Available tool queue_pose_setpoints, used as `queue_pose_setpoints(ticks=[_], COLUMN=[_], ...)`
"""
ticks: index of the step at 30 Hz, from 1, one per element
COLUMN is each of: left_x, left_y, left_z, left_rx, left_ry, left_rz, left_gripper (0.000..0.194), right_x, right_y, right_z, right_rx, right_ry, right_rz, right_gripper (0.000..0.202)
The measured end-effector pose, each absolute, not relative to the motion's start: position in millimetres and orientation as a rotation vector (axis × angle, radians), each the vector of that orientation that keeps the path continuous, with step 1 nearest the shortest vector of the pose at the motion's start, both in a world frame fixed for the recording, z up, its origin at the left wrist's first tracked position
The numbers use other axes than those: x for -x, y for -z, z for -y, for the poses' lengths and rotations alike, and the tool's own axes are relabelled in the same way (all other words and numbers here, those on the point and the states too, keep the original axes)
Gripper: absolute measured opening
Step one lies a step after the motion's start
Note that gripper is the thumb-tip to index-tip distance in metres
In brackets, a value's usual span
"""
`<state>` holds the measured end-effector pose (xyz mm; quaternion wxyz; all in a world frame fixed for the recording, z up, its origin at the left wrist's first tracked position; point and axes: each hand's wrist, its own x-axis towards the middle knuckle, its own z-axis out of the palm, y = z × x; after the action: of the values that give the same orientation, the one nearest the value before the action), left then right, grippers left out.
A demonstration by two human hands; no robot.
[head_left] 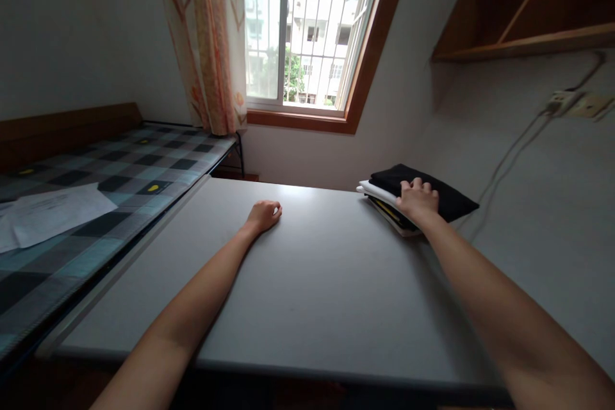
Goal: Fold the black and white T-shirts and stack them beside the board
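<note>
On the grey-white tabletop [298,295], my left hand [264,214] rests in a loose fist, and nothing shows in it. A stack of folded cloth lies at the table's far right, beside the wall. Its top piece is a folded black cloth [451,195]. Under that is a white folded cloth [379,191], with darker, yellow and beige layers showing at the bottom. My right hand [419,200] is on top of the stack, its fingers bent over the black cloth near the white edge. The fingertips are partly hidden.
To the left stands a bed with a checked mattress [158,160], and papers [62,211] lie on it. A curtain [216,45] hangs by the barred window [312,32]. A wooden shelf [523,45] and a socket with cables [562,102] are on the right wall.
</note>
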<state>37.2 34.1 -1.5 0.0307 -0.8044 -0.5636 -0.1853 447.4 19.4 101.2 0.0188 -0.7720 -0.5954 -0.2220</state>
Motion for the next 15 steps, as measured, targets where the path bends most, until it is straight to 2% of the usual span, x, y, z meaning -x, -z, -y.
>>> queue_pose_setpoints(ticks=[6,11,15], left_x=[-38.6,-57.8,-70.9], left_y=[0.1,3.1,6.0], left_z=[-33.1,-20.9,-12.6], left_rx=[2.488,2.375,2.440], left_ry=[0.576,0.573,0.565], left_rz=[1.725,1.876,1.889], left_gripper=[0.029,0.029,0.038], right_x=[-411.6,-351.9,-322.6], right_y=[-88.7,-41.7,-5.7], right_z=[-3.2,3.6,3.1], right_rx=[2.076,2.020,1.994], right_ry=[0.789,0.364,0.144], right_rz=[1.911,2.057,2.109], right_gripper=[0.040,0.043,0.052])
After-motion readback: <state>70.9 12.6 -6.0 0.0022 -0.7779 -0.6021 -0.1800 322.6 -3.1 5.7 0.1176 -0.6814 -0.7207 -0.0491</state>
